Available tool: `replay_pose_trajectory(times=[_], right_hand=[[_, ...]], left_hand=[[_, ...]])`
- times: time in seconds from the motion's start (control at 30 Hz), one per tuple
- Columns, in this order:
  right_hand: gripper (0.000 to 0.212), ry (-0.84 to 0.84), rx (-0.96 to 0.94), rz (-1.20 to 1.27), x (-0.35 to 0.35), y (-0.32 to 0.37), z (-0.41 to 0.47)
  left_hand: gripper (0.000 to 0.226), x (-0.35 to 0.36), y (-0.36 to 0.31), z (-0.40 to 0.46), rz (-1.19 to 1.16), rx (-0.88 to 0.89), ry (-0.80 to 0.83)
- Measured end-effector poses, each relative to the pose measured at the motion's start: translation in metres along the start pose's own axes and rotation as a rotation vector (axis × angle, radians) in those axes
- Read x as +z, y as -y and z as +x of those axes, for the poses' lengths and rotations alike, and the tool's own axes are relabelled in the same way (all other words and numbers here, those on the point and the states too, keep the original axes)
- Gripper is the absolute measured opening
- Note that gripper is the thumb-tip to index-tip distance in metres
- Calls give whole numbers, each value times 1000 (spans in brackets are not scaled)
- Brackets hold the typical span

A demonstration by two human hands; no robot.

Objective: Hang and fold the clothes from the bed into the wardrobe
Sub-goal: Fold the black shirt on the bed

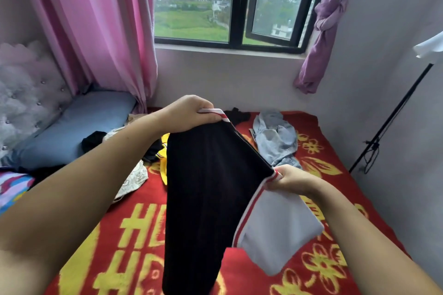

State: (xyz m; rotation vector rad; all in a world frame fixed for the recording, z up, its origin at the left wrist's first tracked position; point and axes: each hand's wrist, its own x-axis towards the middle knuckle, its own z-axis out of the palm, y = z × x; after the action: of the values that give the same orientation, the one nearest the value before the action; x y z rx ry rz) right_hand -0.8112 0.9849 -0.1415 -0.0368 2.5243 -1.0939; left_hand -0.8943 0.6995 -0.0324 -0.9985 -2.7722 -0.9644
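Pinching striped band: left grip (pixel 189 112) high | right grip (pixel 291 178) low | black garment (pixel 211 187) hanging between

- The left hand (pixel 189 114) was raised above the bed (pixel 330 270), its fingers curled down over the striped edge of the black garment (pixel 211 187), thumb beneath, pinching that edge.
- The left forearm ran from the lower left corner up toward the garment's top edge, bare, wrist bent slightly downward.
- The right hand (pixel 291 178) sat lower and nearer than the left, at the garment's right side, fingers and thumb pinching the same striped edge.
- The right forearm came in from the lower right corner, bare, angled up to the garment.
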Motion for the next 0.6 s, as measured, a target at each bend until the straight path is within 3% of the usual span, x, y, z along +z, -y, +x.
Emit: replay_pose_trajectory(times=[0.07, 0.2, 0.37, 0.47, 0.6], right_hand=[[15, -143, 37, -10, 0, -11, 15], [37, -485, 13, -135, -8, -7, 53], [29, -879, -215, -206, -70, 55, 80], [23, -954, -260, -290, -104, 66, 82], [20, -968, -216, -464, -99, 31, 82]], left_hand=[[44, -2, 19, 11, 49, -34, -50], [42, -7, 51, 43, 391, -158, -110], [53, -53, 34, 86, 461, -103, -544], [41, -72, 15, 80, 450, 31, -688], [49, -31, 41, 46, 368, 113, -623]])
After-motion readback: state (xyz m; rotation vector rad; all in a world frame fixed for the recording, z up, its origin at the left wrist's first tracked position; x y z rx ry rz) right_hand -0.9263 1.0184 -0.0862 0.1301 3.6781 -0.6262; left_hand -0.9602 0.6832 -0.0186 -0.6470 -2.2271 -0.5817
